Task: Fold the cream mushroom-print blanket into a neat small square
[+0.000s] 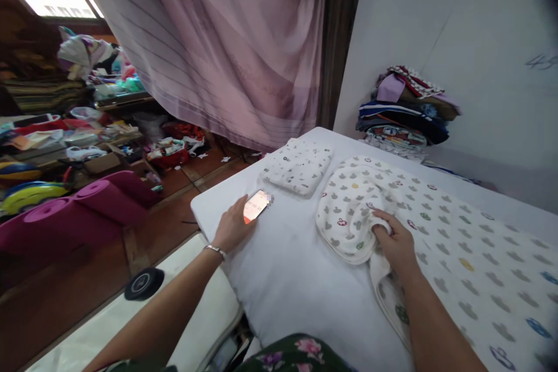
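My left hand is closed around the lower left side of a smartphone, low over the white-covered table. The phone's screen is lit, white with orange at its bottom. My right hand grips a bunched fold of a white baby blanket printed with grey mouse heads and small coloured shapes. The blanket's left end is rumpled into a rounded heap, and the rest spreads flat to the right. Beyond the phone lies a folded white printed cloth.
Folded clothes are stacked at the back right by the wall. A pink curtain hangs behind the table. A cream padded surface with a black round object lies lower left. Rolled pink mats and clutter fill the left.
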### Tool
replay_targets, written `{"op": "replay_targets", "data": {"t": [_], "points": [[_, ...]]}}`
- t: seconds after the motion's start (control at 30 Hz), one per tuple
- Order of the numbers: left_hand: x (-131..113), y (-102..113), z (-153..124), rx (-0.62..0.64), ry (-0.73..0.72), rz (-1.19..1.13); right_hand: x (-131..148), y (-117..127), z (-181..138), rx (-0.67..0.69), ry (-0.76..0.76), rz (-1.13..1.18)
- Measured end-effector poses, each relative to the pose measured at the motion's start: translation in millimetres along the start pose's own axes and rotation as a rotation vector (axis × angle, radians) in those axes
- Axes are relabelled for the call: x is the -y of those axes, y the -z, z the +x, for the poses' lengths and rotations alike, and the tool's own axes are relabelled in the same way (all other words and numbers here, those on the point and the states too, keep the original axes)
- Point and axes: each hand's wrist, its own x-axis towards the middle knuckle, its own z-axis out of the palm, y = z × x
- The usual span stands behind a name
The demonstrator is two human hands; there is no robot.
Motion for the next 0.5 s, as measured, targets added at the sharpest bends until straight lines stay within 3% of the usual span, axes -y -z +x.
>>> {"op": "replay_targets", "data": {"t": [0.07,0.13,0.23,0.4,0.5], "points": [[10.2,4.9,8.5,-0.010,-0.011,0.000,0.7,-0.5,0.3,0.008,0.001,0.008],[5.2,5.5,12.6,-0.060,-0.038,-0.047,0.6,-1.4,0.5,0.017,0.015,0.015],[-33.9,-5.1,10.4,-0.032,-0.014,-0.332,0.5,-3.5,0.9,0.039,0.042,0.032],[-124.9,-32.5,9.4,0.528,0.210,-1.147,8.9,-5.7,4.2,0.030,-0.004,0.060],[-158.7,-38.4,20.1,0.804,0.232,-1.420,16.7,-6.2,8.0,0.015,-0.008,0.080]]}}
